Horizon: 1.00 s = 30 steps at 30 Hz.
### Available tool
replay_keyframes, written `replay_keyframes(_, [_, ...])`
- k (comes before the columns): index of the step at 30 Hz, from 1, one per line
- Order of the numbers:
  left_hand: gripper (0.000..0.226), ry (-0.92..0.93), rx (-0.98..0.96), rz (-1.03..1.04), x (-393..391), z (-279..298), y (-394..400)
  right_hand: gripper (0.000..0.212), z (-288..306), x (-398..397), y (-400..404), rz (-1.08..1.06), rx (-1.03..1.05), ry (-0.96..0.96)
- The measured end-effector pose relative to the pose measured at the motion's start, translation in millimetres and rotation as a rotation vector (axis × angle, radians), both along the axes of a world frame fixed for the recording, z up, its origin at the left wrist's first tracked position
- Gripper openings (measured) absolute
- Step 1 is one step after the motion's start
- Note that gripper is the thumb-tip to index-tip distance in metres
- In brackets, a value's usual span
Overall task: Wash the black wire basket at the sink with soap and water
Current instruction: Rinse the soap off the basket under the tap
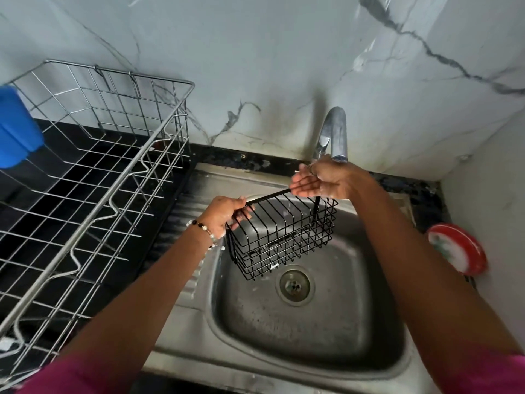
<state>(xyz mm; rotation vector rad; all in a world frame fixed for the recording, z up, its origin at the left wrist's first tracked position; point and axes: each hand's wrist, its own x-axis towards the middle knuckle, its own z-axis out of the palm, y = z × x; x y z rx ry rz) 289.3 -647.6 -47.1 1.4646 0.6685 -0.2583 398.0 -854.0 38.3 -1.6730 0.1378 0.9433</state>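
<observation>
Black wire basket (284, 234) over steel sink (312, 336)

A steel wire dish rack (93, 177) stands on the black counter's (65, 143) left side. A blue container (17, 126) sits at the rack's far-left edge. A red-rimmed dish (457, 248) rests at the counter's right edge.

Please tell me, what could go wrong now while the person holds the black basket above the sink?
1. Only the left hand grips the black wire basket, at one corner, and that hand looks wet or soapy. The basket may slip and drop into the sink.
2. The right hand is open under the tap, not supporting the basket.
3. The basket hangs tilted, so it could swing against the sink wall.
</observation>
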Motion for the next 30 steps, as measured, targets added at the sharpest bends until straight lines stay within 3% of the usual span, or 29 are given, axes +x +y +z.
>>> replay_keyframes(11, [0.031,0.241,-0.188,0.073,-5,-3,4,0.028,8,0,-29,-0.005,0.13,0.038])
replay_keyframes(13, [0.031,0.238,-0.199,0.084,-8,-3,1,0.024,8,0,-32,-0.018,0.066,0.019])
replay_keyframes(17, [0.029,0.148,-0.118,0.045,-10,3,-5,0.025,12,1,-35,-0.108,0.178,0.025])
replay_keyframes(22, [0.026,0.064,-0.023,0.027,-11,3,-9,0.024,0,2,-45,-0.232,0.065,-0.047])
replay_keyframes(26, [0.027,0.029,-0.096,0.07,-15,-3,-8,0.028,-20,-8,-55,-0.151,-0.395,-0.438])
replay_keyframes(28, [0.027,0.014,-0.154,0.099,-19,-7,-10,0.047,-27,-17,-57,-0.07,-0.429,-0.376])
replay_keyframes(30, [0.026,0.007,-0.214,0.134,-24,-11,-11,0.058,-28,-27,-59,-0.038,-0.319,-0.25])
